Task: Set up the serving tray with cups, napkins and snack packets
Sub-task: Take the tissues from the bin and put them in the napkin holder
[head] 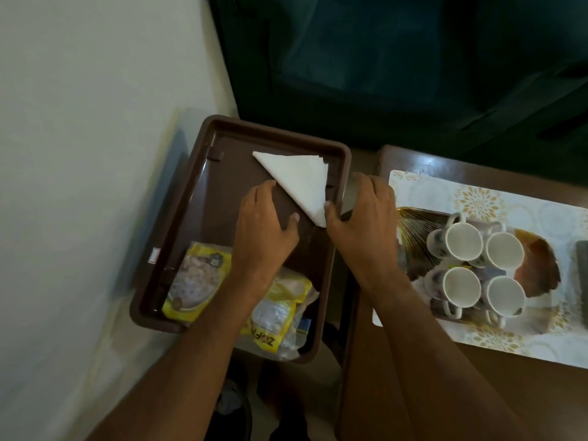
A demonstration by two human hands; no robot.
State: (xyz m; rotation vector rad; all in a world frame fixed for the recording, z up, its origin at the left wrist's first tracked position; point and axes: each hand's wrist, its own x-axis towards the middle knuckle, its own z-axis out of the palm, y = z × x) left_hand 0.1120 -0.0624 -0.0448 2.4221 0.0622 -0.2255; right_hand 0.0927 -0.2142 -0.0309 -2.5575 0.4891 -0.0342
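I read the brown rectangular plastic serving tray as partly loaded: two yellow-and-clear snack packets lie at its near end, and a white paper napkin folded into a triangle lies at its far end. Four white ceramic cups stand well apart on the patterned placemat on the side table, so I judge them the outstanding step. My left hand rests spread beside the napkin gripping nothing, while my right hand, fingers loosely extended, touches the napkin's near tip with the thumb.

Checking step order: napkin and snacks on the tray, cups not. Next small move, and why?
Probably let go of the folded napkin, which already lies flat in the brown tray, and send the right hand to the four cups on the table; snack packets are in.
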